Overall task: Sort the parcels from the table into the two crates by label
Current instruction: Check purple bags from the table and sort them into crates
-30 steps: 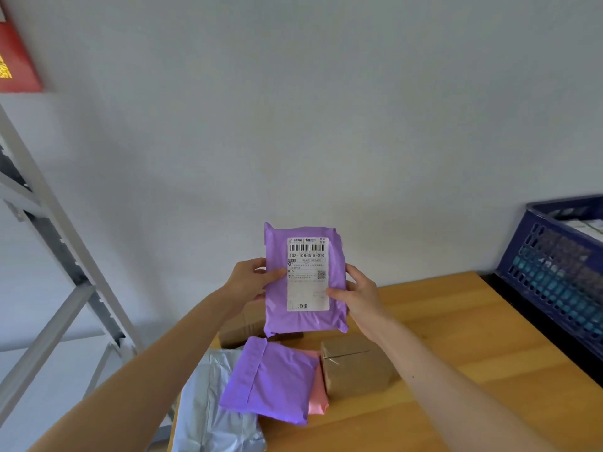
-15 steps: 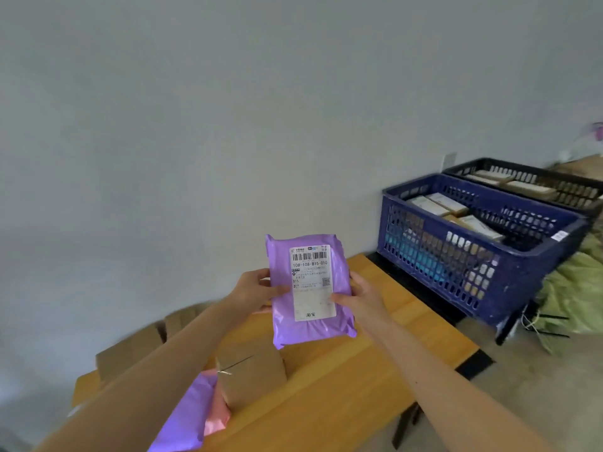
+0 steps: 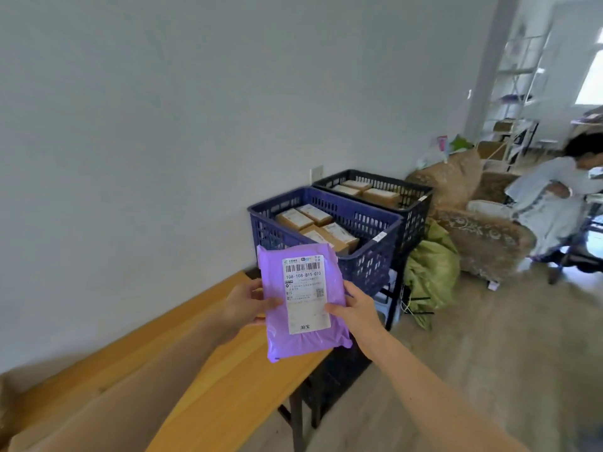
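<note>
A purple mailer parcel [image 3: 303, 340] with a white label reading 108-108-B15-010 is held upright over the right end of the wooden table [image 3: 208, 380]. My left hand [image 3: 246, 305] grips its left edge and my right hand [image 3: 354, 309] grips its right edge, thumbs on the front. Behind the parcel stands a blue crate [image 3: 368, 259] holding several labelled cardboard boxes. A black crate [image 3: 414, 203] with more boxes stands right behind the blue one.
A green sack [image 3: 430, 272] lies on the floor beside the crates. Farther right a person [image 3: 551, 197] sits by a patterned armchair [image 3: 483, 236]. White shelving [image 3: 518, 93] stands at the back right. Wood floor stretches to the right of the table.
The view has swung to the right, off the parcels on the table and onto both crates. The purple parcel stays in both hands and now sits nearer the blue crate.
</note>
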Action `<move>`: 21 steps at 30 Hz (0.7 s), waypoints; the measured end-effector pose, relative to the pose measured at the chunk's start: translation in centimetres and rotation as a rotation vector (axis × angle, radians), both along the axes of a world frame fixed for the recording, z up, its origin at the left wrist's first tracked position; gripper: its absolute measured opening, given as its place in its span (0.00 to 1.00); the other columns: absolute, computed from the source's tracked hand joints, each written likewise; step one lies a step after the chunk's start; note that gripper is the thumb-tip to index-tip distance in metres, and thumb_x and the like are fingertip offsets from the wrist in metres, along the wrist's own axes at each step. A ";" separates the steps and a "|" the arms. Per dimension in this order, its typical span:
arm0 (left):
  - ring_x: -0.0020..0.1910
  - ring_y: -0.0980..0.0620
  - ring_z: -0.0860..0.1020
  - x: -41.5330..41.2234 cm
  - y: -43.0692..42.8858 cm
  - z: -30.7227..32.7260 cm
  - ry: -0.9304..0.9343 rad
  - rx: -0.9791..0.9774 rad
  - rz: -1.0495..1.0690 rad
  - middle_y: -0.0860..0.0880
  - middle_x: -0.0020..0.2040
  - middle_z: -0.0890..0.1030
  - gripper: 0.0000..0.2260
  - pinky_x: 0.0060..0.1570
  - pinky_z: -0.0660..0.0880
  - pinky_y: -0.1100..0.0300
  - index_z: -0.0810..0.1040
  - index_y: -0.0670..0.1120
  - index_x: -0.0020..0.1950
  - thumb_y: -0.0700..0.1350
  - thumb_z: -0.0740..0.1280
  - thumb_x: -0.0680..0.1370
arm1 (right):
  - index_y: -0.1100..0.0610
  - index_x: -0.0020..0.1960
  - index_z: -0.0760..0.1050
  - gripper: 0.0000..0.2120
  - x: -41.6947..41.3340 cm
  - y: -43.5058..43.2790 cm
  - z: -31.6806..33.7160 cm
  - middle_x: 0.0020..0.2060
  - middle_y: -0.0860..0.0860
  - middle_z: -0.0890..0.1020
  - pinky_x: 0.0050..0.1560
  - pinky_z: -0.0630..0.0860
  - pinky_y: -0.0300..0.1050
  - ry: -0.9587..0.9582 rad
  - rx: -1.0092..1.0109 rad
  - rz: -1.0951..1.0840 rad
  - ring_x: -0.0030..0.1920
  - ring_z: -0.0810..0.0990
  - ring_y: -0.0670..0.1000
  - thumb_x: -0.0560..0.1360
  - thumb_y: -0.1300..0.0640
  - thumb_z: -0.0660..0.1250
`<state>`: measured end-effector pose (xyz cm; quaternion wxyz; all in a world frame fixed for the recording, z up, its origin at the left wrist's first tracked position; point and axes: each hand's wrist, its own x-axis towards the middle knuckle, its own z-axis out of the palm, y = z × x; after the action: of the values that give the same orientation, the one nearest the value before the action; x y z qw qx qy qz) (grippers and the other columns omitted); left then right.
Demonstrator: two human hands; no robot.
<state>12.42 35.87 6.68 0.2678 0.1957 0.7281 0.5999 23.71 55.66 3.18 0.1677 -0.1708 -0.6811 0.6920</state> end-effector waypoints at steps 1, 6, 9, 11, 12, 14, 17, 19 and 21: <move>0.50 0.48 0.83 0.4 2.0 0.0 0.000 0.001 -0.020 0.47 0.53 0.84 0.14 0.44 0.80 0.56 0.78 0.46 0.59 0.37 0.71 0.75 | 0.52 0.54 0.76 0.18 0.7 1.8 -0.1 0.52 0.49 0.83 0.53 0.80 0.48 -0.001 0.003 -0.021 0.54 0.82 0.49 0.72 0.71 0.69; 0.51 0.50 0.83 1.2 9.8 -0.2 -0.007 -0.031 -0.083 0.48 0.53 0.84 0.14 0.44 0.81 0.57 0.78 0.46 0.60 0.37 0.71 0.75 | 0.57 0.62 0.73 0.21 2.7 8.3 -1.1 0.55 0.52 0.81 0.49 0.80 0.42 0.008 -0.014 -0.138 0.55 0.81 0.51 0.71 0.71 0.69; 0.51 0.48 0.83 0.4 14.5 -0.2 0.001 -0.041 -0.130 0.47 0.53 0.84 0.14 0.48 0.81 0.51 0.78 0.46 0.60 0.37 0.71 0.75 | 0.61 0.64 0.72 0.22 3.1 11.8 -1.7 0.57 0.54 0.81 0.54 0.80 0.49 0.017 -0.043 -0.206 0.56 0.80 0.53 0.72 0.72 0.69; 0.50 0.49 0.84 -0.4 17.5 -0.1 0.011 -0.036 -0.165 0.49 0.52 0.85 0.14 0.46 0.81 0.52 0.78 0.47 0.60 0.37 0.71 0.76 | 0.62 0.64 0.72 0.21 2.9 14.2 -1.8 0.57 0.55 0.82 0.56 0.79 0.52 0.022 -0.048 -0.239 0.56 0.81 0.53 0.72 0.72 0.69; 0.49 0.50 0.84 -0.8 19.0 0.1 0.015 -0.027 -0.184 0.50 0.52 0.85 0.14 0.44 0.82 0.54 0.78 0.48 0.59 0.37 0.70 0.76 | 0.62 0.63 0.73 0.20 2.6 15.4 -1.8 0.56 0.55 0.82 0.55 0.80 0.51 0.026 -0.054 -0.251 0.55 0.81 0.53 0.72 0.72 0.69; 0.49 0.51 0.84 -2.0 22.0 0.2 0.014 0.000 -0.213 0.51 0.51 0.85 0.14 0.43 0.81 0.55 0.78 0.48 0.58 0.36 0.70 0.76 | 0.60 0.61 0.73 0.19 1.9 17.9 -1.7 0.54 0.53 0.82 0.52 0.81 0.48 0.035 -0.060 -0.272 0.53 0.82 0.53 0.72 0.71 0.69; 0.51 0.49 0.83 -4.4 26.7 0.4 -0.002 0.040 -0.227 0.49 0.53 0.85 0.14 0.48 0.81 0.52 0.78 0.47 0.59 0.36 0.71 0.75 | 0.59 0.59 0.74 0.18 0.2 22.0 -1.3 0.51 0.51 0.82 0.46 0.81 0.41 0.061 -0.037 -0.297 0.50 0.82 0.50 0.72 0.71 0.70; 0.51 0.48 0.83 -6.4 29.9 0.6 -0.023 0.068 -0.228 0.48 0.52 0.85 0.14 0.49 0.81 0.50 0.78 0.47 0.59 0.36 0.70 0.75 | 0.58 0.57 0.74 0.17 -1.7 25.2 -1.1 0.51 0.51 0.82 0.45 0.81 0.40 0.063 -0.014 -0.304 0.50 0.82 0.50 0.72 0.69 0.71; 0.51 0.48 0.83 -8.4 32.9 1.0 -0.047 0.100 -0.220 0.47 0.52 0.85 0.13 0.48 0.81 0.50 0.78 0.46 0.58 0.35 0.70 0.75 | 0.57 0.58 0.75 0.17 -3.5 28.2 -0.7 0.52 0.50 0.83 0.46 0.81 0.42 0.059 -0.015 -0.296 0.50 0.83 0.49 0.72 0.67 0.72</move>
<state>4.02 68.80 7.66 0.3390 0.2735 0.6651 0.6066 20.21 83.84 2.47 0.2866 -0.2502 -0.6378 0.6696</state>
